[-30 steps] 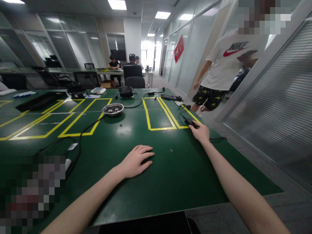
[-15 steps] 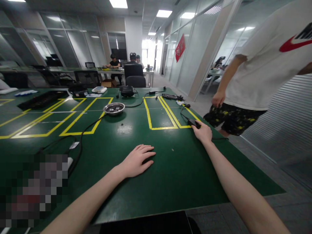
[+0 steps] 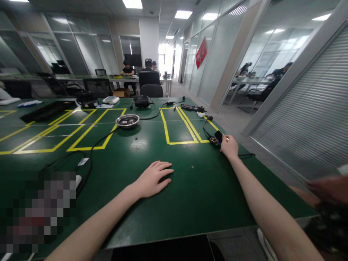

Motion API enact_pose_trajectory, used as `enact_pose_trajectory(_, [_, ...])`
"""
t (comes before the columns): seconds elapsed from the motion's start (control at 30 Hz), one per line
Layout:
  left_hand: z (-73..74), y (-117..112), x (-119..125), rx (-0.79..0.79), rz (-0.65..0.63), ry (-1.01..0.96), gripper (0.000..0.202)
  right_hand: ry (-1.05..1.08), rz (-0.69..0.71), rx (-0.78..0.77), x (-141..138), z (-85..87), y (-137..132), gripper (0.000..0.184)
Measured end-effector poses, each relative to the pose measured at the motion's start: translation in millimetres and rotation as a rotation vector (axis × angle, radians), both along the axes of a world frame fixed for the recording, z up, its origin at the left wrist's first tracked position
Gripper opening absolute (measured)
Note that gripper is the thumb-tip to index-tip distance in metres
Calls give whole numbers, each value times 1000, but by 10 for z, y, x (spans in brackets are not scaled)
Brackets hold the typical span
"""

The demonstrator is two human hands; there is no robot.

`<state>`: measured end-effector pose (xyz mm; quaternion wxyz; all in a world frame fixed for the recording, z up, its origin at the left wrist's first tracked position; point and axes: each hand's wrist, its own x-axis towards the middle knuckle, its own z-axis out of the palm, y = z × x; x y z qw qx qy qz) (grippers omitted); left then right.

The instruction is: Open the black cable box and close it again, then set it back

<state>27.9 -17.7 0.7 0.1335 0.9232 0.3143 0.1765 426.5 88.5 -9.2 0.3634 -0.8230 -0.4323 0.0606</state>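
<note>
My left hand [image 3: 153, 178] lies flat on the green table [image 3: 190, 195], fingers stretched out and holding nothing. My right hand [image 3: 229, 146] reaches to the table's right edge and is closed on a small black device [image 3: 218, 136], which is tilted up off the surface. A second small black box [image 3: 212, 140] with coloured spots lies just left of it, on a black cable [image 3: 206, 127] that runs back toward the far side. My thumb and fingers pinch the device from the right.
A metal bowl [image 3: 127, 120] with small parts stands mid-table, with yellow tape rectangles [image 3: 178, 130] around. Black cables [image 3: 89, 156] cross the left side. A black headset [image 3: 141, 101] and trays sit at the far edge. Another person's hand and dark shorts [image 3: 326, 203] pass close at lower right.
My right hand has lifted the black device's end off the table, exposing the box beside it. The person in the white shirt walked past to my lower right. My left hand stayed still.
</note>
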Motion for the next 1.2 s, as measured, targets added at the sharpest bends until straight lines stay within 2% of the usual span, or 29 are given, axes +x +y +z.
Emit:
enact_pose_trajectory(0.17, [-11,-1,-7,-12,0,5,36,80,5,-39,65,-10,26,46])
enact_pose_trajectory(0.37, [-19,2,-10,-16,7,17,35,124,47,19,96,-79,52,57])
enact_pose_trajectory(0.43, [-8,-2,-8,-19,9,27,35,93,62,50,79,-98,47,57])
enact_pose_trajectory(0.63, [34,-22,-4,-2,7,25,35,-106,76,116,5,-92,23,38])
enact_pose_trajectory(0.77, [32,-24,2,6,5,35,34,-209,6,160,53,-78,10,43])
enact_pose_trajectory(0.87, [15,-19,2,-1,9,40,35,-225,-28,107,118,-124,8,42])
enact_pose_trajectory(1.03, [-1,-9,-1,-10,1,27,35,-225,4,48,149,-210,25,39])
enact_pose_trajectory(1.2, [21,-14,4,-7,6,31,36,-227,100,4,-52,-163,2,38])
